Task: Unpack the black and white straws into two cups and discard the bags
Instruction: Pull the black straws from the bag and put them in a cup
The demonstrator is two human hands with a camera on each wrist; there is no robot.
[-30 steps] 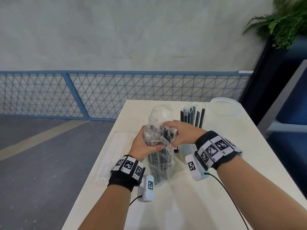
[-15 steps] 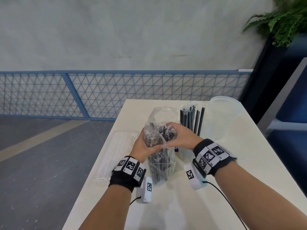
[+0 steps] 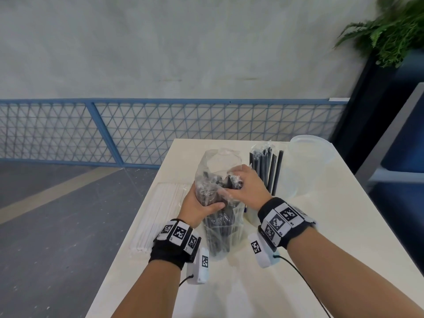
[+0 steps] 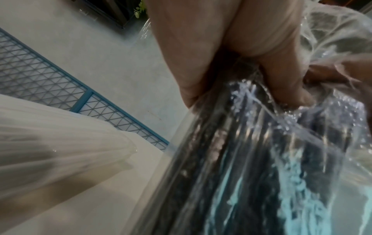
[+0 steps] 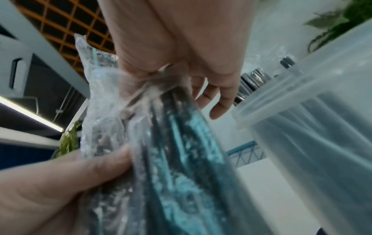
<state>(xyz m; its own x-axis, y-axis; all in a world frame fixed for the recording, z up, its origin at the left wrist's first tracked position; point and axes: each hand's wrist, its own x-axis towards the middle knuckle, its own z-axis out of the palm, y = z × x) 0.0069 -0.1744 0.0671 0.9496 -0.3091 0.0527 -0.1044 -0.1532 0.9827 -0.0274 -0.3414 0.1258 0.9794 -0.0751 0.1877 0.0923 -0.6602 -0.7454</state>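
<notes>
Clear bag (image 3: 220, 212) of black straws (image 3: 219, 228) stands upright on the table (image 3: 298, 283), held between both hands. Left hand (image 3: 199, 206) wraps the bag's middle, fingers and thumb curled round the bundle. Right hand (image 3: 246, 189) sits just above it at the bag's neck, thumb and first fingers pinching crumpled film; its outer fingers hang loose behind the bag. Loose film rises open above the right hand.

Just right of the right hand: a clear cup (image 3: 254, 214) holding more black straws (image 3: 267, 168), upright, partly sleeved in film at the top. Farther right, a second clear cup (image 3: 308, 157); contents cannot be made out. Left of the left hand: a flat pack of white straws (image 3: 158, 216), lying along the table's left edge.

Both wrist views are blurred; straw ends inside the bag are not countable. The base of the first cup is hidden behind the right wrist.

Open tabletop lies below both wrists and to the far right. Beyond the table's far edge: a blue mesh fence (image 3: 137, 129) and a plant (image 3: 390, 31) at upper right.
</notes>
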